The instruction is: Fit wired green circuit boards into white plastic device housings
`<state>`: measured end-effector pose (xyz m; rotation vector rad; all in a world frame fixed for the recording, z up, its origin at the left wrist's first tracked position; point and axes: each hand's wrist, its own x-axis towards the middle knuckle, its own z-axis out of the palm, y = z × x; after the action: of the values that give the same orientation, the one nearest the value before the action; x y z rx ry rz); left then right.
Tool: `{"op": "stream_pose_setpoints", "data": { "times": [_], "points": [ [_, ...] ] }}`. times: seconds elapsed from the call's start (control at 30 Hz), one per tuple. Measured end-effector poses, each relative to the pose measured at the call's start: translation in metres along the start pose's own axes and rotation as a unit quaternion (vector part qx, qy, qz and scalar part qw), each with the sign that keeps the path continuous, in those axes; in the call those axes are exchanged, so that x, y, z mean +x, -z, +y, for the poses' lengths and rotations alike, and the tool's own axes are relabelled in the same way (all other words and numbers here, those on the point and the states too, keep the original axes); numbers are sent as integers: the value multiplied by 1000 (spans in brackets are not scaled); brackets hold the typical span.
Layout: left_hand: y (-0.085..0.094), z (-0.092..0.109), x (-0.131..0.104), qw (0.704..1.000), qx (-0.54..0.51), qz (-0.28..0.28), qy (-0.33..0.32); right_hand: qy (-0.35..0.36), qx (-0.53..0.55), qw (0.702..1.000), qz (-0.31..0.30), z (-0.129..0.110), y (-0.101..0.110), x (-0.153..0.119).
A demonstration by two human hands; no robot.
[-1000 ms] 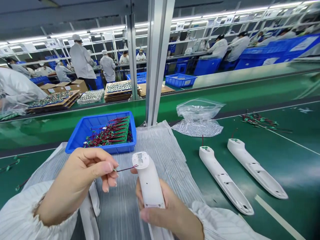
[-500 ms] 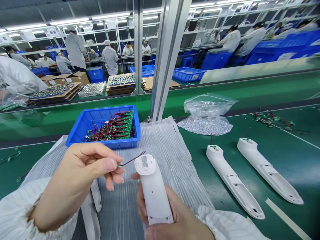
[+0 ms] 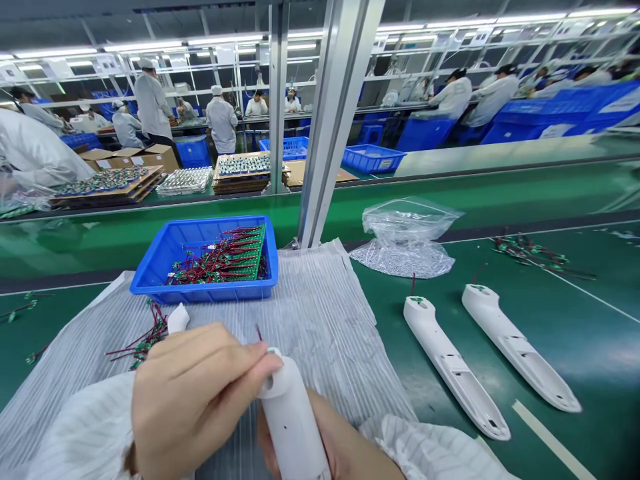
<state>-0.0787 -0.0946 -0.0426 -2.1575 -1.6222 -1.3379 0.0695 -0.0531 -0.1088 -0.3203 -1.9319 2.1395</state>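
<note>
- We are holding one white casing [image 3: 295, 420] upright over the pale sheet [image 3: 320, 307], our right hand [image 3: 337, 430] wrapping its body from behind.
- Our left hand [image 3: 200, 393] is pinching a wired piece at the casing's head, thumb and forefinger nearly meeting; a dark red wire [image 3: 259, 333] is poking up, but the fingers are hiding its board.
- By our judgement, this casing is midway: its piece is reaching the head, and we cannot tell whether it is seating.
- Two more casings, the nearer [image 3: 450, 360] and the farther [image 3: 515, 340], are lying to our right on the green bench [image 3: 590, 293], each already carrying one board and wire.
- Many wired boards are waiting: a heap in one blue tray [image 3: 200, 292], a bunch [image 3: 150, 337] beside the left hand, another pile [image 3: 530, 253] far right; overlap is preventing an exact count.
- One white part [image 3: 179, 319] is showing beyond our left hand, partly hidden.
</note>
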Motion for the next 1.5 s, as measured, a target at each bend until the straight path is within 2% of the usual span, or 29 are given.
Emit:
{"op": "stream_pose_setpoints", "data": {
  "times": [0.07, 0.13, 0.17, 0.23, 0.3, 0.33, 0.53, 0.7, 0.77, 0.9, 1.07, 1.2, 1.37, 1.5],
  "points": [
    [-4, -4, 0, 999, -44, 9, -6, 5, 48, 998, 32, 1, -2, 1],
    [-7, -10, 2, 985, -153, -6, 79, -2, 81, 996, 44, 3, -2, 3],
    [-9, -12, 3, 966, -213, -34, 145, -9, 89, 995, 48, 3, -2, 3],
    [-10, -15, 6, 904, -310, -95, 281, -27, 89, 994, 62, 4, -1, 3],
    [-10, -15, 8, 850, -357, -120, 367, -54, 67, 993, 85, 4, 0, 2],
    [-9, -14, 8, 836, -366, -120, 390, -67, 53, 992, 95, 3, 0, 1],
    [-12, -16, 10, 788, -427, -137, 423, -79, -26, 987, 139, 3, 0, 1],
    [-12, -28, 10, 723, -510, -215, 414, -61, -36, 987, 141, 12, 2, 0],
    [-9, -29, 11, 724, -504, -228, 411, -57, -24, 988, 143, 14, 3, -1],
    [-8, -26, 13, 746, -466, -215, 424, -69, -37, 987, 142, 14, 3, -2],
    [-12, -26, 12, 752, -425, -220, 452, -45, -29, 989, 137, 13, 4, 0],
    [-13, -25, 10, 742, -437, -222, 457, -44, -43, 988, 145, 11, 5, 1],
    [-14, -24, 7, 718, -475, -197, 469, -51, -37, 989, 136, 10, 5, 3],
    [-15, -22, 5, 723, -482, -175, 463, -54, -25, 988, 142, 11, 6, 2]
  ]
}}
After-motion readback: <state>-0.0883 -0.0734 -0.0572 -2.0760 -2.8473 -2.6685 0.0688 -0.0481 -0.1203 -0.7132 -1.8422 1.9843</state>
